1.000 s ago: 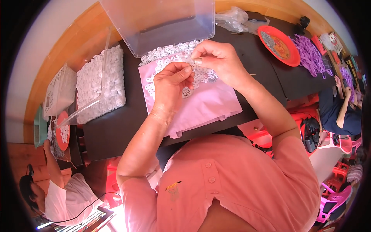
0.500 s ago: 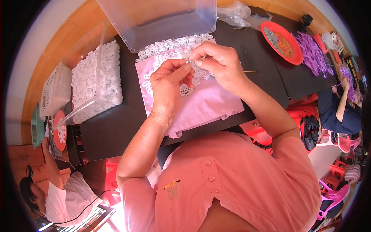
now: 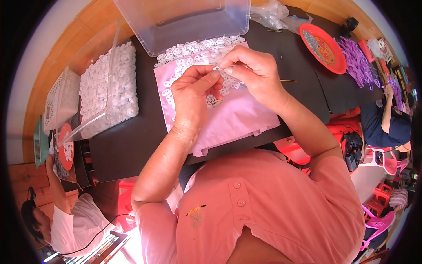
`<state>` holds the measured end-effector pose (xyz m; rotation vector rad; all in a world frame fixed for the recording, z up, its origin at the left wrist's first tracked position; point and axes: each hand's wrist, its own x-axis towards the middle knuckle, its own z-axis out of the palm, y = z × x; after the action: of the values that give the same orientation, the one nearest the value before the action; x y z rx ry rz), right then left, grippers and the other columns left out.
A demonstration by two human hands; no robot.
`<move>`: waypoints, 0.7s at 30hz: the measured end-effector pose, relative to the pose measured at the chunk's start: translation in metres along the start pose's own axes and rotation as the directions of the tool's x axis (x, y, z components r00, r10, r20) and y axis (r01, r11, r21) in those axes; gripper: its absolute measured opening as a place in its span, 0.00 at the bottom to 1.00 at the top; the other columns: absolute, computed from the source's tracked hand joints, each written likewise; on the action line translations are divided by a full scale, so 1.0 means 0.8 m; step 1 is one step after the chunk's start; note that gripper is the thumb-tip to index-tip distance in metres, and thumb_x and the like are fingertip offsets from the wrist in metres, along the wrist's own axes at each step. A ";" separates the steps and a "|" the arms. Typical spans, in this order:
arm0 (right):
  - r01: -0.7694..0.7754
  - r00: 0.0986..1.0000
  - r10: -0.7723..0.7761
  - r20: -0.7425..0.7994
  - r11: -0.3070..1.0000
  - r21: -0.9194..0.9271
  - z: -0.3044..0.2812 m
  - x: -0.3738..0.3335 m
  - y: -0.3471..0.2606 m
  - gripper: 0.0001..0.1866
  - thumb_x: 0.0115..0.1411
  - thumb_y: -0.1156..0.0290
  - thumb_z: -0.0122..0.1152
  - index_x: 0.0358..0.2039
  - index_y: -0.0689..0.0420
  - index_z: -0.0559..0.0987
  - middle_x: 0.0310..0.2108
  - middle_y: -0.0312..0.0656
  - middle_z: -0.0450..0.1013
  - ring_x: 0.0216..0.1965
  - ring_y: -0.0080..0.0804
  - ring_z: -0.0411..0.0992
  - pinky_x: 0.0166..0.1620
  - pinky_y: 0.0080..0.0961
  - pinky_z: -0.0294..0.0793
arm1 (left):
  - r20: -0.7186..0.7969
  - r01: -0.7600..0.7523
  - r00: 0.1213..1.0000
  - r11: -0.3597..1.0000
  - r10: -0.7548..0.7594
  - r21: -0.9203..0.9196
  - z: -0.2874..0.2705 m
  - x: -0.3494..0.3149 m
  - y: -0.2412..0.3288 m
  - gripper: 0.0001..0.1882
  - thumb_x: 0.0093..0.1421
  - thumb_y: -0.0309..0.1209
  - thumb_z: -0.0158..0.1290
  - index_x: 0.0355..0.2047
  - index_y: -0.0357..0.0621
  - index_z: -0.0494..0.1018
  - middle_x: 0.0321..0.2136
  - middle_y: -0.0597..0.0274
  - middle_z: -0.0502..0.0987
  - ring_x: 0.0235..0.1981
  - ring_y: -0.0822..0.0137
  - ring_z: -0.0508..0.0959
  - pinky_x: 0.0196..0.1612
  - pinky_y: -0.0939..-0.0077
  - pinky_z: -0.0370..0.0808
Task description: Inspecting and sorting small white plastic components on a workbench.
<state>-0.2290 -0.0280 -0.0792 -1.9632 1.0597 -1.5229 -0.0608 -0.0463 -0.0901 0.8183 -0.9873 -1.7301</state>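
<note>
My left hand (image 3: 193, 90) pinches a small white plastic piece (image 3: 216, 68) between thumb and forefinger, its other fingers curled. Right beside it, the thumb and forefinger of my right hand (image 3: 257, 75) are pressed together at the piece's edge; whatever they grip is too small to make out. Both hands are above a pink bag (image 3: 237, 115) lying flat on the dark table. Loose white plastic pieces (image 3: 189, 52) with holes are spread over the bag's far part and beyond it, partly hidden by my hands.
A clear bin (image 3: 184, 26) lies behind the loose pieces. To the left stands a clear box heaped with white pieces (image 3: 112, 83). Far right are a red plate (image 3: 320, 55) of small metal parts and purple straps (image 3: 357, 61). Other people sit at both sides.
Both hands stay together around the small white piece, with barely any finger movement. The whole view has shifted slightly.
</note>
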 end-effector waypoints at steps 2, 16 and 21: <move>0.015 1.000 -0.015 0.008 1.000 -0.006 0.001 0.000 0.000 0.06 0.53 0.87 0.56 0.30 0.62 0.76 0.27 0.39 0.76 0.29 0.24 0.74 0.34 0.20 0.73 | -0.004 0.006 1.000 1.000 -0.005 0.008 0.000 -0.001 0.000 0.05 0.59 0.21 0.54 0.35 0.32 0.74 0.26 0.57 0.78 0.23 0.70 0.75 0.25 0.77 0.73; 0.008 1.000 -0.008 -0.016 1.000 0.017 0.024 -0.012 0.009 0.10 0.53 0.89 0.55 0.34 0.60 0.76 0.28 0.37 0.75 0.30 0.23 0.74 0.33 0.20 0.73 | -0.080 -0.029 0.996 1.000 0.029 0.008 0.003 -0.005 -0.008 0.03 0.59 0.21 0.54 0.31 0.33 0.72 0.24 0.56 0.77 0.20 0.71 0.73 0.22 0.77 0.69; -0.089 0.995 0.093 -0.038 0.992 0.088 0.020 -0.007 0.013 0.10 0.55 0.87 0.56 0.37 0.60 0.77 0.30 0.37 0.76 0.32 0.20 0.74 0.35 0.18 0.73 | -0.064 -0.003 0.998 1.000 0.004 0.009 0.001 -0.003 -0.002 0.06 0.63 0.25 0.53 0.34 0.33 0.73 0.26 0.56 0.76 0.22 0.68 0.73 0.26 0.75 0.70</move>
<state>-0.2173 -0.0321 -0.0954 -1.8074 1.0672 -1.5408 -0.0611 -0.0432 -0.0907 0.8713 -0.9534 -1.6874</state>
